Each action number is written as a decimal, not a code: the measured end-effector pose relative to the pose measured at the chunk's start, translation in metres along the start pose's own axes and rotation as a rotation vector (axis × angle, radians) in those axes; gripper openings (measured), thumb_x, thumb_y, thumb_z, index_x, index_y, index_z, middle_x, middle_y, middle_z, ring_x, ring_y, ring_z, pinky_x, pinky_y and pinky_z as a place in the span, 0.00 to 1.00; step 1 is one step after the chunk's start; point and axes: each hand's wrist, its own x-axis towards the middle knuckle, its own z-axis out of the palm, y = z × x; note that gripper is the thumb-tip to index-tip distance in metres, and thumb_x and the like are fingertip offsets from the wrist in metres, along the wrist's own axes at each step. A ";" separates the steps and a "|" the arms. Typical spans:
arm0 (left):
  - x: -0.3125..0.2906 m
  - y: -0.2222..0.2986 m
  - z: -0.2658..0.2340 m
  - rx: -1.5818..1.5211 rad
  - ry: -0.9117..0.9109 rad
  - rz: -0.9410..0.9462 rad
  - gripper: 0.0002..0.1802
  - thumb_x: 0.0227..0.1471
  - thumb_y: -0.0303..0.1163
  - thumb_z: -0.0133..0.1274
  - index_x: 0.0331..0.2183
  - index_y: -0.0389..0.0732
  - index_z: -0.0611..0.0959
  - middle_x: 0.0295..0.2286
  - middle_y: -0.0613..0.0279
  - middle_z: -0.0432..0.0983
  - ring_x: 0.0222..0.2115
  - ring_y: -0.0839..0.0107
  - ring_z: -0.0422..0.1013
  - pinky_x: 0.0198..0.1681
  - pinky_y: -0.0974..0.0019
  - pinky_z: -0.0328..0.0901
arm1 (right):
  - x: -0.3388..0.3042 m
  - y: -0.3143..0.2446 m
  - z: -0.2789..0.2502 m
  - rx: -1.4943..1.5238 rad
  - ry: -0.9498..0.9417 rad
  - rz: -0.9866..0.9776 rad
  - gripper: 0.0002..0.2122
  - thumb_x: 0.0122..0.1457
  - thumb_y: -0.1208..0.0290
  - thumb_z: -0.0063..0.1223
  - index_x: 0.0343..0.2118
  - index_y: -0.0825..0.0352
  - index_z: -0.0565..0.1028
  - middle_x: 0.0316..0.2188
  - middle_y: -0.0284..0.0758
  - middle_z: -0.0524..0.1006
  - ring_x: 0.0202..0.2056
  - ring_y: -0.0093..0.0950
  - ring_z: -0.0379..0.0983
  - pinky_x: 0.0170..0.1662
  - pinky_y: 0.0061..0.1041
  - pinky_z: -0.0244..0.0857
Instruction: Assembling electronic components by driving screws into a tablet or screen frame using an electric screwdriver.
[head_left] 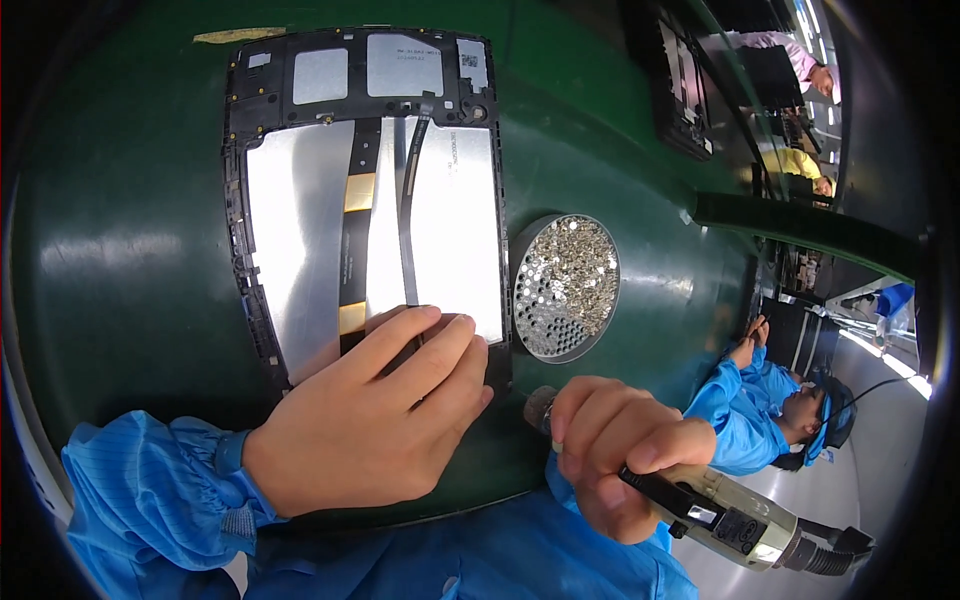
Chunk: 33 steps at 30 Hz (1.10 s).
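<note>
A tablet-like device (pixel 470 230) lies open on the green work surface, showing a silvery metal back and a black frame. Down its middle run a dark strip with gold patches (pixel 356 240) and a thin black flat cable (pixel 407 215). My left hand (pixel 375 415) rests palm down over its lower end, fingers extended and close together; the spot beneath them is hidden. In my right hand (pixel 620 445) is an electric screwdriver (pixel 740 520), fingers wrapped round its body. Its front end points left, toward the device's lower right corner, apart from it.
Right of the device stands a round grey dish (pixel 517 300) holding many small silvery screws. Another dark device frame (pixel 685 90) is at the far right. A green bar (pixel 810 222) crosses there. A co-worker in blue (pixel 745 410) sits at the right; others appear farther off.
</note>
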 end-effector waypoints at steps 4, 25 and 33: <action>0.001 0.002 -0.001 0.010 -0.037 -0.005 0.09 0.44 0.29 0.59 0.32 0.38 0.86 0.39 0.51 0.76 0.46 0.57 0.68 0.52 0.55 0.62 | -0.001 -0.001 -0.001 -0.007 -0.009 -0.031 0.19 0.43 0.85 0.53 0.40 0.69 0.66 0.18 0.36 0.70 0.19 0.30 0.68 0.26 0.36 0.67; 0.002 0.000 -0.003 0.027 -0.053 0.003 0.12 0.44 0.27 0.60 0.35 0.41 0.85 0.39 0.52 0.78 0.45 0.57 0.71 0.52 0.54 0.64 | 0.011 0.025 -0.025 -0.031 0.415 -0.039 0.15 0.51 0.79 0.53 0.42 0.67 0.66 0.18 0.35 0.68 0.21 0.29 0.65 0.32 0.35 0.62; -0.002 -0.001 -0.004 0.020 -0.040 0.033 0.11 0.43 0.27 0.60 0.33 0.38 0.85 0.40 0.48 0.77 0.46 0.54 0.71 0.52 0.51 0.64 | 0.010 0.026 -0.025 -0.045 0.396 -0.042 0.16 0.51 0.79 0.55 0.43 0.66 0.66 0.19 0.36 0.69 0.22 0.29 0.66 0.32 0.35 0.63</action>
